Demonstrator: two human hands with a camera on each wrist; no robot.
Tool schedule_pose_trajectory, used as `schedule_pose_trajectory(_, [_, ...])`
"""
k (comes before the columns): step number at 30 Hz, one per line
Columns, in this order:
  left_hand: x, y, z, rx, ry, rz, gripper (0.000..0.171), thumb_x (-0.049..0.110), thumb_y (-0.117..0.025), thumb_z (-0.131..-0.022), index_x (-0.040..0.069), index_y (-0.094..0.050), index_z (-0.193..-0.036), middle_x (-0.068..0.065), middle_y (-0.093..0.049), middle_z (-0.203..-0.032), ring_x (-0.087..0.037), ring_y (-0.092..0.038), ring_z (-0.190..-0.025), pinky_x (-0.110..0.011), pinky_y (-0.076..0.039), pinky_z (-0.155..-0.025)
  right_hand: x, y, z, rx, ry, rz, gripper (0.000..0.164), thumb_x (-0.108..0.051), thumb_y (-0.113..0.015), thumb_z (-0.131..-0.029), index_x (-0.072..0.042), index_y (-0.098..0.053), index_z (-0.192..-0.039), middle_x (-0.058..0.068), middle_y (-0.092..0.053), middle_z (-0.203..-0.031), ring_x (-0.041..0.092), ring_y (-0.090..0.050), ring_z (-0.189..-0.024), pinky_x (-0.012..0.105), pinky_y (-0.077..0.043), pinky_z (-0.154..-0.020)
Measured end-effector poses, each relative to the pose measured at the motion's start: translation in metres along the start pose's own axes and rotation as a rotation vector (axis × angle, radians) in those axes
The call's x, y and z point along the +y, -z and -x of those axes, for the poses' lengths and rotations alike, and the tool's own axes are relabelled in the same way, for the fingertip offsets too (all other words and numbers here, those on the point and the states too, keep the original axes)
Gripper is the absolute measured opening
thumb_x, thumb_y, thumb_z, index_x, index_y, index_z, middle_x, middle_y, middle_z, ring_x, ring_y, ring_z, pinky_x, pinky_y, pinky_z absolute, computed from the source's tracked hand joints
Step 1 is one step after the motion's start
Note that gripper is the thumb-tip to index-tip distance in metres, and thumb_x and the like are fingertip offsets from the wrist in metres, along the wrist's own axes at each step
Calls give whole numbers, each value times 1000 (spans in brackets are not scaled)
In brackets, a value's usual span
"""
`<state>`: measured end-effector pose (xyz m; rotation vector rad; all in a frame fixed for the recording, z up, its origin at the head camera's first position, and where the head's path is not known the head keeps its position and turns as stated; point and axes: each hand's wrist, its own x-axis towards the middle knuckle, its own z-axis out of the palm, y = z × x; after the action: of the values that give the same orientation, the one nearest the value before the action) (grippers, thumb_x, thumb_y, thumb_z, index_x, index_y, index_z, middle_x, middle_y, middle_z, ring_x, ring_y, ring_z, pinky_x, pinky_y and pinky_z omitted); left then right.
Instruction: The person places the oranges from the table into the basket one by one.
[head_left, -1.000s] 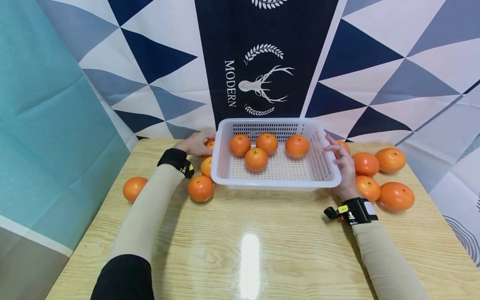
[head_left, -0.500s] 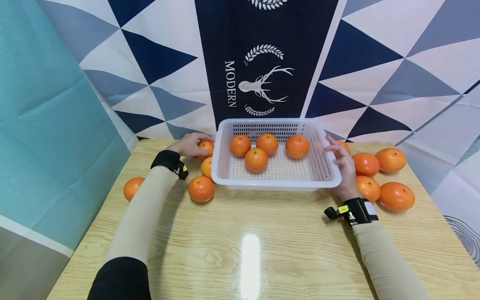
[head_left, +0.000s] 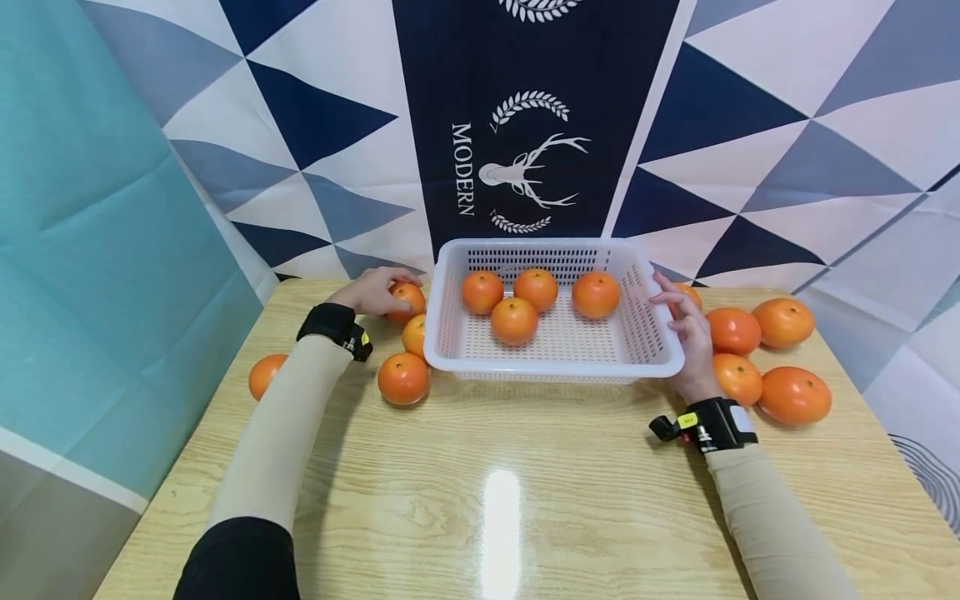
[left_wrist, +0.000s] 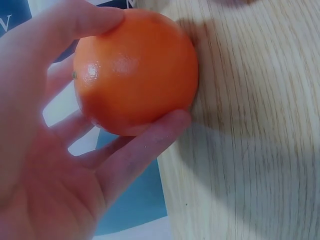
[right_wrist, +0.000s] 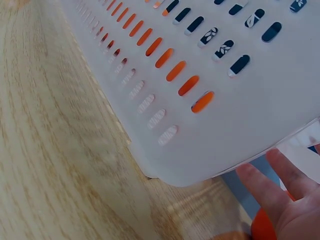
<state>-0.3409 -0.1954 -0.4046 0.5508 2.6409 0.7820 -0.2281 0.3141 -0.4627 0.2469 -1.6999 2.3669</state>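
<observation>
Here the left hand [head_left: 370, 292] grips an orange [left_wrist: 137, 75] that, being smooth, could slip; the right hand [head_left: 692, 343], fingers spread, touches the basket [head_left: 555, 367]

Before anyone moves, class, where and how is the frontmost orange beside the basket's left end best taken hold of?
The frontmost orange is probably best held round its widest part, from above and the near left: it is a smooth ball, the basket stands close on its right, and another orange sits just behind.

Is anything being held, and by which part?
The left hand holds a round orange fruit by its sides; the right hand touches the white plastic basket.
</observation>
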Motion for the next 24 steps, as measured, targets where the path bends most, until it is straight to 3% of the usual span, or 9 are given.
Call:
schedule_pose_trajectory(10, [0, 9, 7, 60, 36, 18, 59, 24, -77, -94, 6, -67, -150, -24, -67, -153, -39, -59, -128, -53, -52, -114, 0, 1, 0, -7, 6, 28, 60, 1, -24, -92, -25, -75, -110, 6, -34, -185, 28, -25, -174, 25, -40, -118])
schedule_pose_trajectory(15, [4, 20, 12, 121, 1, 23, 53, 23, -78, -94, 5, -71, -144, -23, -69, -150, -39, -61, -127, -51, -52, -112, -1, 1, 1, -7, -1, 32, 61, 1, -23, -92, -25, -75, -111, 5, -35, -185, 27, -24, -175, 25, -40, -119])
schedule_pose_trajectory(18, [7, 27, 15, 141, -13, 53, 51, 22, -77, -96, 6, -71, -144, -23, -68, -149, -38, -61, -126, -46, -57, -103, -2, 1, 1, -9, -6, 21, 61, 2, -22, -92, -24, -75, -111, 3, -36, -185, 28, -24, -175, 26, -39, -119])
schedule_pose_trajectory(24, [18, 43, 22, 140, 42, 155, 54, 23, -72, -100, 11, -64, -152, -20, -60, -153, -37, -60, -126, -33, -65, -82, -2, 1, 1, -7, -17, 19, 62, 2, -22, -92, -24, -74, -111, 3, -34, -186, 27, -23, -175, 25, -40, -119])
